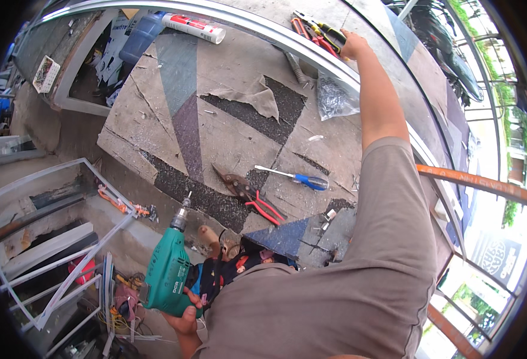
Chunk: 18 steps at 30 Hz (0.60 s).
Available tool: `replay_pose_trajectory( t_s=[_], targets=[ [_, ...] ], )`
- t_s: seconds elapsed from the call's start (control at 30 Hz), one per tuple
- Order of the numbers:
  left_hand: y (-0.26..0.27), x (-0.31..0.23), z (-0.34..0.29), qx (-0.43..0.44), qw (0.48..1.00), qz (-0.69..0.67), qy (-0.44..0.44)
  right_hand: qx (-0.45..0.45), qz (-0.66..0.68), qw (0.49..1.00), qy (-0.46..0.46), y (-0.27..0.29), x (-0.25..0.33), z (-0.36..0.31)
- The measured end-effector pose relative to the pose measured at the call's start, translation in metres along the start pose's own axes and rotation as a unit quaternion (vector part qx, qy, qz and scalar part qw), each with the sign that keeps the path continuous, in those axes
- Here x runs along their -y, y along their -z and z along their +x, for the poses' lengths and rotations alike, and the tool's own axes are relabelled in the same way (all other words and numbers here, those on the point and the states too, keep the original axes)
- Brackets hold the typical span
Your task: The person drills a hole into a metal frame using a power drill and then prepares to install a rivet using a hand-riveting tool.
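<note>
My left hand point(185, 320) is closed round the grip of a green power drill point(169, 269), whose chuck and bit point away from me. My right arm stretches to the far side of the table. There my right hand point(353, 45) rests at the handle ends of pliers with yellow-and-black grips point(330, 32), fingers apart as far as they show. Red-handled pliers point(309, 33) lie against them. Nearer to me on the worktop are red-handled tin snips point(248, 194) and a screwdriver point(296, 176) with a blue handle.
A long metal frame bar point(263, 33) crosses the table's far side. Beside it lie a clear plastic bag point(337, 96) of small parts and a sealant tube point(193, 28). The worktop point(227, 137) has torn covering. Metal frames point(54, 233) stand at the left; an orange bar point(473, 179) is at right.
</note>
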<state>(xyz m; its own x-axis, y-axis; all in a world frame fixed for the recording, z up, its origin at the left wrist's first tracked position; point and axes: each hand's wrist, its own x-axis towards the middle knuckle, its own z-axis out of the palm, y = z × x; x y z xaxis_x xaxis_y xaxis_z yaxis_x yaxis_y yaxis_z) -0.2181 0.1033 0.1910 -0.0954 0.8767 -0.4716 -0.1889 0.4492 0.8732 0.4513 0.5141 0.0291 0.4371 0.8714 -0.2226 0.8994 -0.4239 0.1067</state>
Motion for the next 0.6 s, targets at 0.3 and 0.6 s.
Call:
replay_pose_trajectory(
  t_s=[0.3, 0.6],
  targets=[
    [-0.021, -0.018, 0.042, 0.050, 0.998, -0.012, 0.033, 0.077, -0.038, 0.996, -0.001, 0.008, 0.007, 0.019],
    [0.031, -0.008, 0.027, 0.051, 0.996, -0.058, 0.033, -0.083, 0.075, 0.988, -0.110, 0.045, 0.034, -0.064]
  ],
)
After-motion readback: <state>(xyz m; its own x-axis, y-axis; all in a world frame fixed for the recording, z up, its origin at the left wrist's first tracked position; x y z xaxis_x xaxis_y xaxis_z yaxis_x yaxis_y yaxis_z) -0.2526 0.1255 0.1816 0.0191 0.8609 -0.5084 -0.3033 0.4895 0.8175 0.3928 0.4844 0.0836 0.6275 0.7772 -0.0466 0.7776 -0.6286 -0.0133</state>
